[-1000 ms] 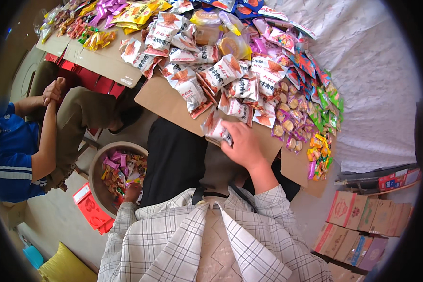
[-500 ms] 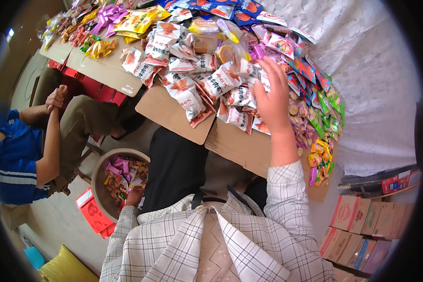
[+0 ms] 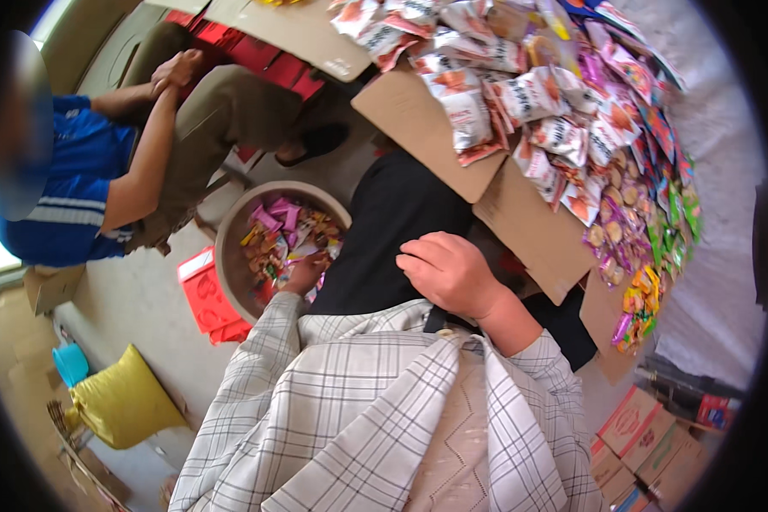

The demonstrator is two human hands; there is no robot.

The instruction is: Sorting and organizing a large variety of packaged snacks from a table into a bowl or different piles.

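We see our white-and-grey checked cloth jacket point(image 3: 358, 410), a beige round basin point(image 3: 230, 256) and a yellow cushion point(image 3: 124, 401).

Snack packets and cartons
White-red snack packets point(image 3: 520, 94) heaped on cardboard tabletop point(image 3: 520, 222); pink packets point(image 3: 282, 218) in basin point(image 3: 230, 247); orange cartons point(image 3: 648, 435) lower right.

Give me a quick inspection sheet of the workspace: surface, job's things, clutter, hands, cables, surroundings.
Surface: flattened cardboard sheets, largely covered.
Job's things: round basin on the floor, holding mixed wrapped sweets.
Clutter: heaped snack packets and small candy packs on the cardboard.
Hands: left hand down in the basin among the sweets; right hand curled by the lap, contents not visible.
Cables: nothing seen.
Surroundings: seated person in blue shirt, red box, yellow bag, cartons.
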